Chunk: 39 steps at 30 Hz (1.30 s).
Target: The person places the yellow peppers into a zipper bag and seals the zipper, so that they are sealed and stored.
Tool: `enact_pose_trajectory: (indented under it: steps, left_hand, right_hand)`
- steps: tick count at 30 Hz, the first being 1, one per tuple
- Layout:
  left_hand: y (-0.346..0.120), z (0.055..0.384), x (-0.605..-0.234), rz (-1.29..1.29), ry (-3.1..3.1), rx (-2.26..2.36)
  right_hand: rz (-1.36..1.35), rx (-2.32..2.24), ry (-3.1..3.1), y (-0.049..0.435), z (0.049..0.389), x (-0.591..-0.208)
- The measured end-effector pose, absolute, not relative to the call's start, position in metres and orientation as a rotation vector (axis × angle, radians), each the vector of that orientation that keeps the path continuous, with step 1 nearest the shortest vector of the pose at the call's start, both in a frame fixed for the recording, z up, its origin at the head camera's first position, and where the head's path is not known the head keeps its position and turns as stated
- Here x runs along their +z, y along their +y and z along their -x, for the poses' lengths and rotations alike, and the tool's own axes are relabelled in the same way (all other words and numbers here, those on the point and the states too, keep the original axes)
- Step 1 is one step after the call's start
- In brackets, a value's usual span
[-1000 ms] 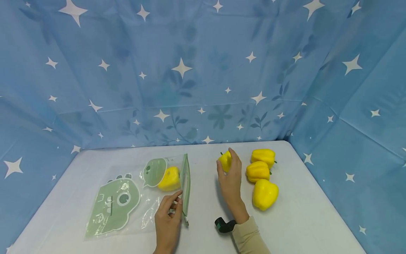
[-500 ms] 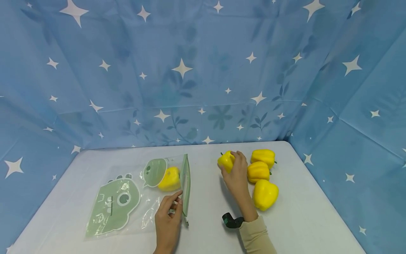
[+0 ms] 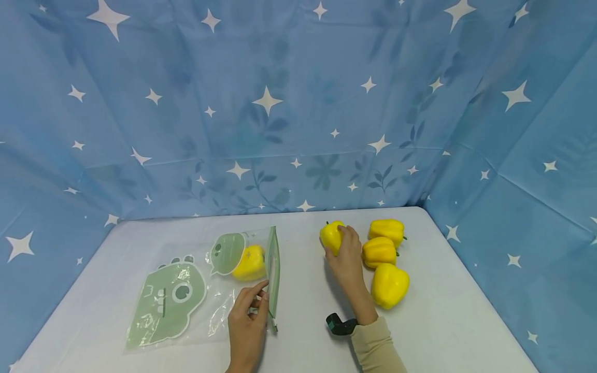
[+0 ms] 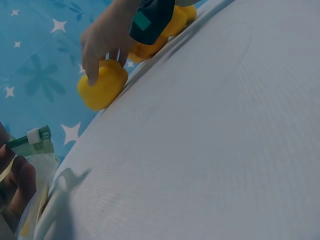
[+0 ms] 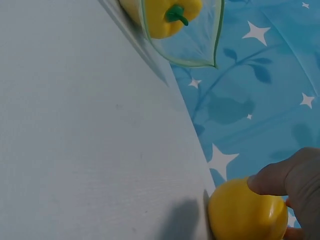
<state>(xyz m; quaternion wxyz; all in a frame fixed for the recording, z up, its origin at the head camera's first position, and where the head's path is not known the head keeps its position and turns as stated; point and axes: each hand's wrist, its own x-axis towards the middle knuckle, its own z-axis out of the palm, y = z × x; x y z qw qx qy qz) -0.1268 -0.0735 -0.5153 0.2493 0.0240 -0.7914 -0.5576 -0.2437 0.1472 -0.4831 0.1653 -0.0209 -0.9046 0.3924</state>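
My right hand [image 3: 346, 261] holds a yellow bell pepper [image 3: 330, 237] near the table's back, its thumb and fingers on opposite sides. In the right wrist view, the thumb [image 5: 272, 179] lies against this pepper [image 5: 245, 212]. With thumb and fingers, my left hand [image 3: 247, 321] grips the green-edged mouth of a clear zip bag [image 3: 219, 305] printed with a green cartoon animal. Inside the bag, just behind its opening, lies another yellow pepper [image 3: 249, 263]; its green stem [image 5: 176, 15] shows in the right wrist view. A slider [image 4: 33, 136] sits on the bag's green strip.
To the right of my right hand, three more yellow peppers stand in a column: a far one [image 3: 387, 231], a middle one [image 3: 380, 252] and a near one [image 3: 390, 286]. The white table [image 3: 448, 321] meets a blue starred curtain [image 3: 298, 103] at the back and sides.
My right hand has shifted right and slightly down around the far pepper, which has turned a little and shows more of itself. The left hand and bag keep their place.
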Motion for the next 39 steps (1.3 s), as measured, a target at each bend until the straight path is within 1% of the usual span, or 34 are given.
enact_pose_trajectory:
  steps: [13,29,39]
  left_hand:
    - [-0.0733,0.1269,-0.5145,-0.061,-2.155,-1.506]
    - [-0.0744,0.1271,-0.5145,-0.047,-2.147,-1.522]
    - [-0.0748,0.1274,-0.5149,-0.054,-2.149,-1.518]
  right_hand:
    - [0.018,0.982,-2.565,0.1482,0.2424,-0.4907]
    - [0.091,1.339,-2.532,0.1477,0.2416,-0.49]
    - [0.075,1.403,-2.529,0.1475,0.2405,-0.4902]
